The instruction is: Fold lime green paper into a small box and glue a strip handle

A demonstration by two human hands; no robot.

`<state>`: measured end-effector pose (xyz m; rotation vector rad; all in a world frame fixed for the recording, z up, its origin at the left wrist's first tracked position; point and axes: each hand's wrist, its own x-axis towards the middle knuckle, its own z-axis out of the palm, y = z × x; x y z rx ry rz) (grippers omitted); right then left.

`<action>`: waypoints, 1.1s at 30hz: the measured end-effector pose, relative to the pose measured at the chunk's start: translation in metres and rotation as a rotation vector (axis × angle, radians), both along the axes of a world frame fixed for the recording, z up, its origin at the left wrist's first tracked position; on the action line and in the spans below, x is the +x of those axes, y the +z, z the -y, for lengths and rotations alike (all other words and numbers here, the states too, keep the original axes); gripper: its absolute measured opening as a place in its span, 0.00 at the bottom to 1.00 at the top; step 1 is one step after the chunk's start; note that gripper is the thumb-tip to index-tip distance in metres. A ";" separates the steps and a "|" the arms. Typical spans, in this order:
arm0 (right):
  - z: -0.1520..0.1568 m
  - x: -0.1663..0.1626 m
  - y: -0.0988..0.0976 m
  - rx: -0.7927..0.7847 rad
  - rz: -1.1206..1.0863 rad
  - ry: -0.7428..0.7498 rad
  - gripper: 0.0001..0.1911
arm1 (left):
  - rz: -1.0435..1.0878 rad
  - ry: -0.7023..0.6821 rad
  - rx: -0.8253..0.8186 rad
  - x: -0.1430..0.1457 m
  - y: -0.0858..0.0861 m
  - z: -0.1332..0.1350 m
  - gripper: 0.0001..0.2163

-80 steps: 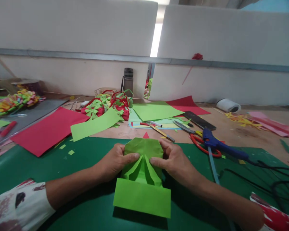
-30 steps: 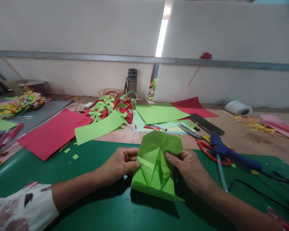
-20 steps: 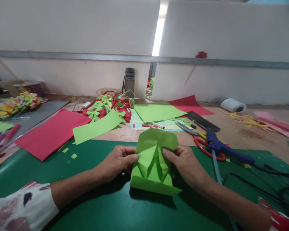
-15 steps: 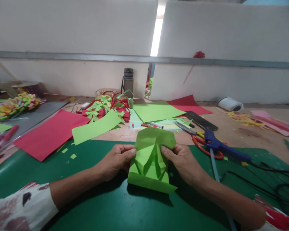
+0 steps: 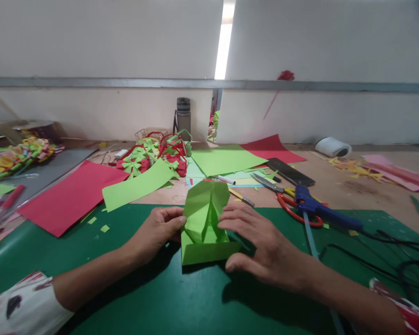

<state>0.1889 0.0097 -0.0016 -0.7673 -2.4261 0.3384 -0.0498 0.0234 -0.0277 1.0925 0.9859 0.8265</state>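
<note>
A folded bright green paper (image 5: 199, 218) stands over the green mat (image 5: 153, 298), with creased side flaps and a strip turned up along its lower edge. At its left edge my left hand (image 5: 164, 228) pinches the paper between thumb and fingers. My right hand (image 5: 261, 237) is beside the right edge, fingers apart and stretched toward the paper, thumb low near the turned-up strip. Whether the right fingertips touch the paper I cannot tell.
To the right lie scissors (image 5: 288, 207), a blue glue gun (image 5: 314, 209) with its cord, and a black phone (image 5: 290, 172). Red paper (image 5: 73, 195) and a green strip (image 5: 138, 186) lie at left. Small red and green paper baskets (image 5: 138, 165) stand behind, near a bottle (image 5: 183, 118).
My right hand has let go of the paper's right edge and opened beside it. The paper has turned and shifted slightly left, still held by my left hand.
</note>
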 end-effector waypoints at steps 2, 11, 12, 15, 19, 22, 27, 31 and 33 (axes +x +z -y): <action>0.003 -0.003 -0.004 0.063 0.060 0.024 0.18 | -0.043 0.042 -0.004 -0.001 0.002 0.001 0.11; 0.000 -0.003 -0.015 0.225 0.181 -0.021 0.14 | -0.392 -0.371 0.017 -0.023 0.023 0.016 0.08; -0.003 -0.002 -0.013 0.247 0.188 -0.027 0.15 | -0.407 -0.519 0.027 -0.031 0.029 0.015 0.08; -0.010 0.003 -0.003 0.319 0.238 -0.045 0.15 | -0.570 -0.783 0.120 -0.058 0.051 0.002 0.07; -0.020 0.004 0.007 0.392 0.309 -0.026 0.13 | -0.723 -0.335 0.297 -0.056 0.076 -0.025 0.15; -0.025 0.002 0.006 0.419 0.311 0.005 0.12 | -0.709 -0.292 0.409 -0.019 0.075 -0.032 0.18; -0.030 -0.003 0.004 0.493 0.280 0.064 0.14 | -0.536 -0.603 0.564 0.039 0.048 -0.022 0.28; -0.030 -0.007 0.005 0.516 0.285 0.090 0.16 | -0.469 -0.578 0.544 0.051 0.032 -0.017 0.22; -0.029 -0.008 0.005 0.484 0.255 0.103 0.15 | -0.454 -0.523 0.469 0.052 0.026 -0.016 0.14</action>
